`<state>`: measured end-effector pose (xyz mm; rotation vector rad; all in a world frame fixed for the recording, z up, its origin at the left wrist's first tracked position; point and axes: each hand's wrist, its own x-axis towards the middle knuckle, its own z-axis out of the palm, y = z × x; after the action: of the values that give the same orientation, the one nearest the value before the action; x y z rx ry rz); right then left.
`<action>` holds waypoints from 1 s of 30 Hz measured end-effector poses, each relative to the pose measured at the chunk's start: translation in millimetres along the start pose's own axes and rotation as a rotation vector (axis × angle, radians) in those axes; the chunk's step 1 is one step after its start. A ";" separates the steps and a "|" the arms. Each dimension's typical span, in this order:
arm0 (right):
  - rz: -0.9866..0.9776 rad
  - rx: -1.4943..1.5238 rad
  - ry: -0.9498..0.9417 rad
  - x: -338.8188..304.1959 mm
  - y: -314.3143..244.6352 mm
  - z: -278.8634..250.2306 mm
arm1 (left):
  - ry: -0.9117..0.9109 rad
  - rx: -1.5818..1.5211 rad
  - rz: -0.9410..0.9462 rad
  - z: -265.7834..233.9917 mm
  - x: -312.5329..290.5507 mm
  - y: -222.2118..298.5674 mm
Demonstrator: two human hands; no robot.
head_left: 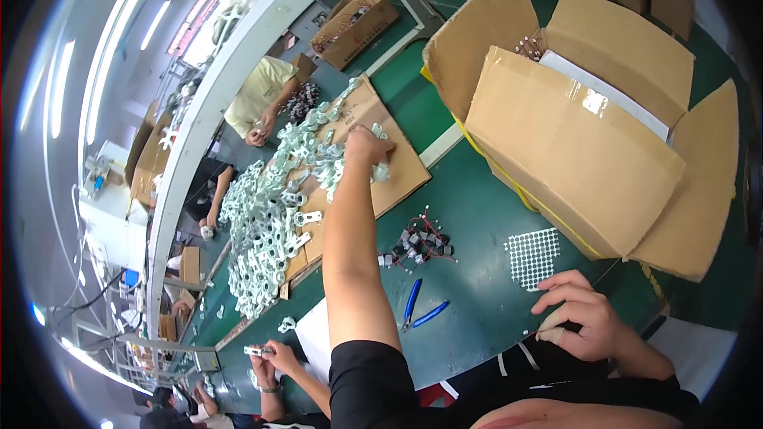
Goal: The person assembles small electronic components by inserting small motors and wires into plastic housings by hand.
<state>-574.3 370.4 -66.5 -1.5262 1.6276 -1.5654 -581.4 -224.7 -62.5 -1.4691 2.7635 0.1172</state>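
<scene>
My left hand (pixel 367 145) reaches far across the bench to a flat cardboard sheet (pixel 405 160). Its fingers curl down among pale, whitish-green plastic parts (pixel 266 226) heaped there; what they grip is hidden. My right hand (pixel 584 314) rests near the bench's front edge, fingers bent and apart, a pale covering on one fingertip. Just beyond it lies a sheet of small round white dots (pixel 532 258). Between my arms are blue-handled cutting pliers (pixel 421 308), spread apart, and a cluster of small dark and grey components with red wires (pixel 419 245).
A large open carton (pixel 572 143) stands at the right, flaps spread. A white frame beam (pixel 171 183) runs along the left. Co-workers sit across and beside the bench; one pair of hands (pixel 270 357) holds a pale part close to my left arm. White paper (pixel 315 338) lies under that arm.
</scene>
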 end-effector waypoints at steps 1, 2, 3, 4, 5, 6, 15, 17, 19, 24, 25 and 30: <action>0.000 -0.043 0.025 -4.6 -3.9 2.5 | 0.019 0.007 -0.008 -4.8 -6.7 -16.4; -0.017 -0.066 0.047 -8.0 -9.9 4.8 | 0.041 0.001 -0.040 -13.7 -12.4 -36.3; -0.033 -0.069 0.029 -12.7 -12.8 6.4 | 0.001 -0.062 -0.058 -23.1 -18.8 -43.8; -0.022 -0.081 0.044 -17.9 -15.7 8.1 | -0.036 -0.126 -0.079 -30.8 -29.6 -55.0; -0.014 -0.093 0.054 -21.7 -18.6 9.7 | 0.174 -0.056 -0.040 -32.1 -49.6 -70.8; -0.015 -0.104 0.039 -26.8 -21.2 9.6 | 0.174 -0.072 -0.050 -42.9 -65.6 -67.0; -0.069 -0.178 0.020 -64.5 -47.9 28.7 | 0.324 -0.545 0.017 -37.6 -226.4 -113.2; -0.093 -0.159 -0.048 -68.6 -52.8 37.5 | 0.162 -0.620 -0.068 -22.7 -248.0 -134.3; -0.136 -0.156 -0.109 -68.1 -57.6 49.4 | 0.193 -0.461 -0.084 -1.2 -270.9 -173.8; -0.133 -0.186 -0.142 -77.0 -56.8 57.3 | 0.348 -0.510 -0.055 -0.9 -311.8 -154.1; -0.132 -0.184 -0.154 -73.8 -57.0 60.5 | 0.371 -0.552 -0.102 -3.2 -321.5 -159.9; -0.105 -0.257 -0.121 -41.4 -43.4 56.0 | 0.543 -0.446 -0.010 -3.1 -388.6 -103.7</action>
<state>-495.6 392.5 -59.5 -1.8277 1.7574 -1.3252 -277.9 38.8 -48.9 -1.8458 3.3172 0.4172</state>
